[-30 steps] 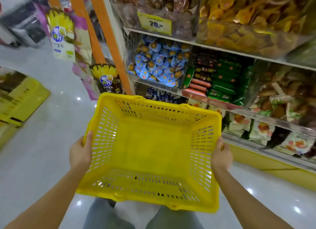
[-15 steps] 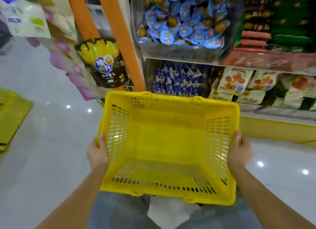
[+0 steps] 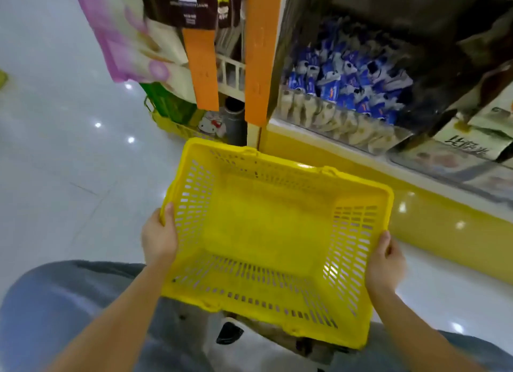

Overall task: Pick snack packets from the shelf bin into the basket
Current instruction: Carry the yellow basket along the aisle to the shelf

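Observation:
I hold a yellow plastic basket low in front of me, with nothing inside it. My left hand grips its left rim and my right hand grips its right rim. Beyond the basket, the lowest shelf carries a clear bin full of blue and white snack packets. The bin sits above and behind the basket's far edge, apart from it.
An orange shelf upright stands left of the bin, with a yellow kickboard under the shelf. Pale packets with dark lettering lie to the right. Hanging packs and a floor basket sit left. My knees are below.
The view has dropped from the upper shelves to the lowest one and come closer. The basket has come down with it, near the floor. Both hands keep the same grip on its rims.

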`<action>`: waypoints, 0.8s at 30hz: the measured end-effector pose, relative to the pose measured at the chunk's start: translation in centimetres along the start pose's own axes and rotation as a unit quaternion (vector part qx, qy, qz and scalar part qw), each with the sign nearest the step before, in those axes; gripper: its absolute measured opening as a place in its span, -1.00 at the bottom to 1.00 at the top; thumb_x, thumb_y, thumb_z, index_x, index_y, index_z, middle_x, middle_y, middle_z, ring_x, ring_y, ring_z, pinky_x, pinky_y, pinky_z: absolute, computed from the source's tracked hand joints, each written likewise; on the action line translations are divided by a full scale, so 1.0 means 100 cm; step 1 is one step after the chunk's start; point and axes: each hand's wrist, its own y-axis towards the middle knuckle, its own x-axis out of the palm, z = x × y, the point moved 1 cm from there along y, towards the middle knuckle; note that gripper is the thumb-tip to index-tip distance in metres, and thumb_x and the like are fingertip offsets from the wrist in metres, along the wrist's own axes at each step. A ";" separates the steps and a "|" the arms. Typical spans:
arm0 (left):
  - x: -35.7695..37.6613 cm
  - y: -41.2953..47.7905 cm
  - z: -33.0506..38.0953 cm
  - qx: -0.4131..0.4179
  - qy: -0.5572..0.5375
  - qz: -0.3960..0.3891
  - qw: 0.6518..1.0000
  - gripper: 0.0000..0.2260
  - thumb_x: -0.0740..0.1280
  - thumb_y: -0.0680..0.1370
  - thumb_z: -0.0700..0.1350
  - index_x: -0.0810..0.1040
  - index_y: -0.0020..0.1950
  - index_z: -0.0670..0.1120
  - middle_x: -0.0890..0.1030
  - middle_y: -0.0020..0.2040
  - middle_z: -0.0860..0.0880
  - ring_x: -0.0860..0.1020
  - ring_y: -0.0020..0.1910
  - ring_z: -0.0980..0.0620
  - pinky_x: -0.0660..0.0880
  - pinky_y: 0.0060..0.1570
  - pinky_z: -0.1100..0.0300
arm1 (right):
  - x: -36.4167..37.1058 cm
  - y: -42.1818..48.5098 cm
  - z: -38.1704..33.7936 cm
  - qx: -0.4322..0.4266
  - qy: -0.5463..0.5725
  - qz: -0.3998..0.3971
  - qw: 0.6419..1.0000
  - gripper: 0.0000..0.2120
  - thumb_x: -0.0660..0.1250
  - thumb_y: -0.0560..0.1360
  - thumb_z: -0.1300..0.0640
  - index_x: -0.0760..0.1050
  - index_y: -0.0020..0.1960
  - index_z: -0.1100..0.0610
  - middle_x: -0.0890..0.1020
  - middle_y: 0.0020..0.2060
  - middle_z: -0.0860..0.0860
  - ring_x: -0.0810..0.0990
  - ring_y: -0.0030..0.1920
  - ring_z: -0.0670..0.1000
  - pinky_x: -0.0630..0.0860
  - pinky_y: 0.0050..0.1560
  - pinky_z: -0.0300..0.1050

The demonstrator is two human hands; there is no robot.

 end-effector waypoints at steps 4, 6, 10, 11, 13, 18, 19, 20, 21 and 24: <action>0.032 0.011 -0.024 -0.014 0.038 -0.013 0.999 -0.56 0.10 0.59 0.15 0.52 -0.11 -0.20 0.58 -0.10 -0.33 0.53 -0.06 -0.30 0.40 -0.11 -0.05 | 0.031 0.016 0.023 -0.007 -0.012 -0.050 0.999 -0.59 0.05 0.63 -0.01 0.45 -0.19 0.26 0.50 -0.27 0.28 0.51 -0.14 0.28 0.27 -0.22 -0.02; 0.044 0.016 -0.032 -0.009 0.053 -0.038 0.998 -0.56 0.09 0.61 0.11 0.51 -0.07 -0.25 0.56 -0.06 -0.37 0.52 -0.01 -0.32 0.40 -0.08 -0.06 | 0.041 0.023 0.032 0.000 -0.029 -0.070 0.997 -0.57 0.04 0.63 0.03 0.47 -0.14 0.35 0.53 -0.17 0.39 0.51 -0.08 0.32 0.27 -0.19 0.00; 0.060 0.033 -0.031 0.032 0.064 -0.110 0.991 -0.62 0.05 0.64 -0.03 0.46 0.01 -0.34 0.52 0.03 -0.42 0.48 0.07 -0.34 0.35 -0.01 -0.08 | 0.051 0.035 0.046 0.022 -0.064 -0.092 0.994 -0.54 0.01 0.64 0.08 0.47 0.02 0.47 0.51 0.02 0.47 0.48 0.06 0.39 0.35 -0.04 0.12; 0.063 0.036 -0.028 0.043 0.065 -0.122 0.989 -0.62 0.04 0.65 -0.05 0.45 0.03 -0.36 0.51 0.05 -0.43 0.47 0.09 -0.34 0.34 0.00 -0.07 | 0.051 0.037 0.049 0.029 -0.070 -0.100 0.992 -0.54 0.01 0.64 0.08 0.47 0.07 0.47 0.51 0.05 0.47 0.47 0.10 0.39 0.35 -0.01 0.11; 0.068 0.041 -0.022 0.060 0.077 -0.132 0.986 -0.62 0.02 0.65 -0.06 0.44 0.05 -0.37 0.50 0.07 -0.44 0.46 0.11 -0.34 0.33 0.00 -0.06 | 0.051 0.041 0.054 0.039 -0.072 -0.122 0.989 -0.56 0.01 0.64 0.10 0.45 0.15 0.46 0.49 0.11 0.45 0.45 0.16 0.38 0.35 0.05 0.10; 0.066 0.040 -0.014 0.074 0.109 -0.133 0.982 -0.66 0.03 0.64 -0.12 0.37 0.14 -0.40 0.47 0.11 -0.46 0.44 0.14 -0.37 0.34 0.02 -0.07 | 0.042 0.039 0.044 0.050 -0.074 -0.196 0.977 -0.56 0.02 0.64 0.12 0.40 0.21 0.50 0.45 0.20 0.44 0.42 0.24 0.36 0.35 0.23 0.17; 0.065 0.040 -0.011 0.070 0.112 -0.144 0.981 -0.69 0.05 0.64 -0.15 0.36 0.16 -0.41 0.46 0.13 -0.47 0.44 0.16 -0.37 0.33 0.04 -0.07 | 0.039 0.037 0.038 0.048 -0.086 -0.216 0.971 -0.54 0.04 0.64 0.10 0.38 0.23 0.50 0.43 0.22 0.43 0.41 0.26 0.35 0.35 0.24 0.14; 0.063 0.041 -0.008 0.062 0.115 -0.160 0.978 -0.70 0.08 0.63 -0.18 0.34 0.18 -0.42 0.45 0.16 -0.47 0.43 0.18 -0.37 0.33 0.05 -0.06 | 0.035 0.034 0.032 0.045 -0.098 -0.234 0.966 -0.52 0.06 0.63 0.07 0.35 0.26 0.50 0.42 0.24 0.41 0.40 0.28 0.33 0.34 0.23 0.10; 0.060 0.042 -0.003 0.053 0.119 -0.178 0.975 -0.71 0.11 0.61 -0.20 0.32 0.21 -0.42 0.43 0.19 -0.47 0.41 0.20 -0.36 0.32 0.07 -0.05 | 0.031 0.031 0.026 0.040 -0.113 -0.245 0.962 -0.50 0.08 0.62 0.06 0.32 0.28 0.50 0.41 0.26 0.40 0.39 0.30 0.31 0.33 0.22 0.06; 0.051 0.043 0.018 0.072 0.162 -0.211 0.961 -0.64 0.19 0.58 -0.21 0.27 0.28 -0.42 0.35 0.28 -0.45 0.35 0.28 -0.35 0.30 0.17 -0.03 | 0.016 0.023 0.001 -0.030 -0.164 -0.226 0.960 -0.52 0.15 0.60 0.09 0.25 0.30 0.49 0.39 0.29 0.38 0.38 0.32 0.28 0.32 0.17 -0.01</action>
